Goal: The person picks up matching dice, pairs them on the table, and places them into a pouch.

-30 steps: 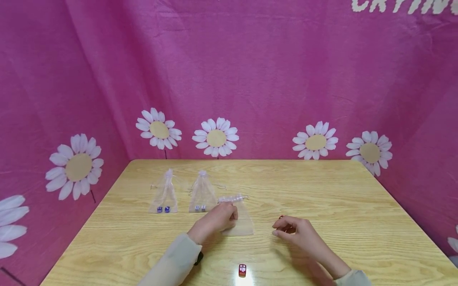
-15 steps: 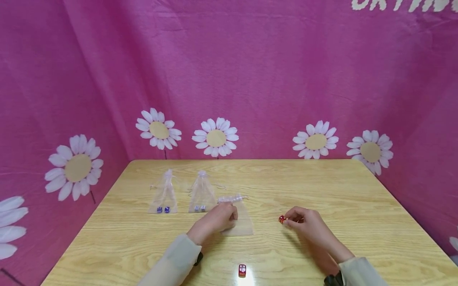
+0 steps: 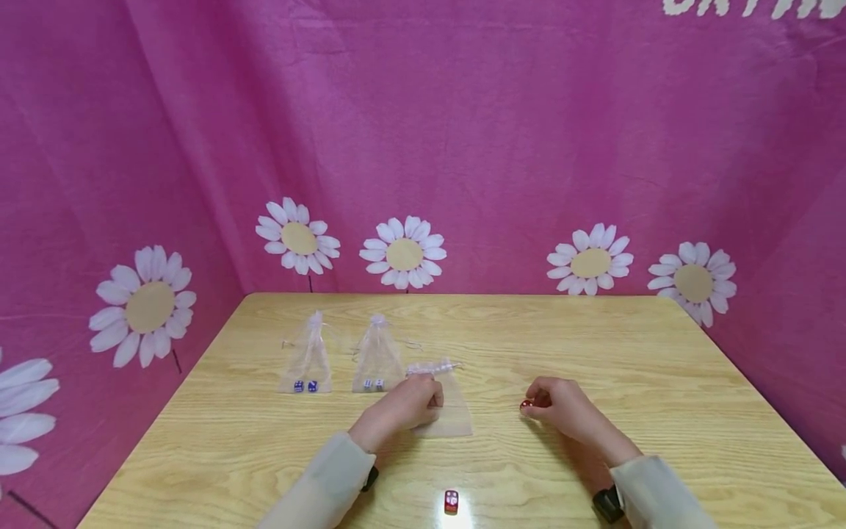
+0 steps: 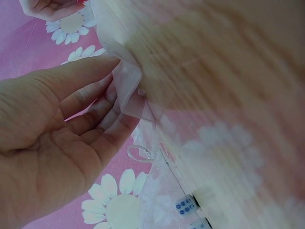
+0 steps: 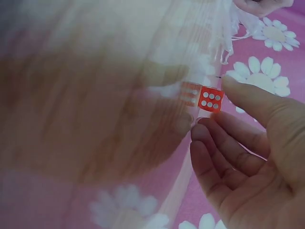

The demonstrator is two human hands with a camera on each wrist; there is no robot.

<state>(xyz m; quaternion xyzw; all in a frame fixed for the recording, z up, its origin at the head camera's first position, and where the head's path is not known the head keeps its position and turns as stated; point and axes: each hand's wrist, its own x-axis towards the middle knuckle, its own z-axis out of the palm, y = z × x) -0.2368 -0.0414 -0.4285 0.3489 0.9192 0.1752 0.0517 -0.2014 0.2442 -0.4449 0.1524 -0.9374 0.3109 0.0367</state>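
Note:
My left hand [image 3: 411, 402] pinches a sheer pale-pink organza drawstring bag [image 3: 452, 411] lying flat on the table; in the left wrist view, thumb and fingertips hold a fold of its thin cloth [image 4: 128, 83]. To the right, my right hand [image 3: 570, 408] has thumb and forefinger at a red die [image 3: 526, 405] on the wood. The right wrist view shows this die [image 5: 211, 98] between the thumb tip and forefinger, its six-dot face visible. A second red die [image 3: 452, 502] lies near the front edge, apart from both hands.
Two more organza bags with gathered necks lie at the back left: one [image 3: 306, 364] holds two blue dice [image 3: 313, 386], the other [image 3: 377, 360] two white dice [image 3: 367, 384]. The wooden table [image 3: 628, 338] meets a pink flowered cloth [image 3: 489, 147] behind and at the sides.
My right hand has shifted slightly away and right, then closed around the red die, which seems to stay in place. The left hand keeps its hold on the bag. The head view turned slightly.

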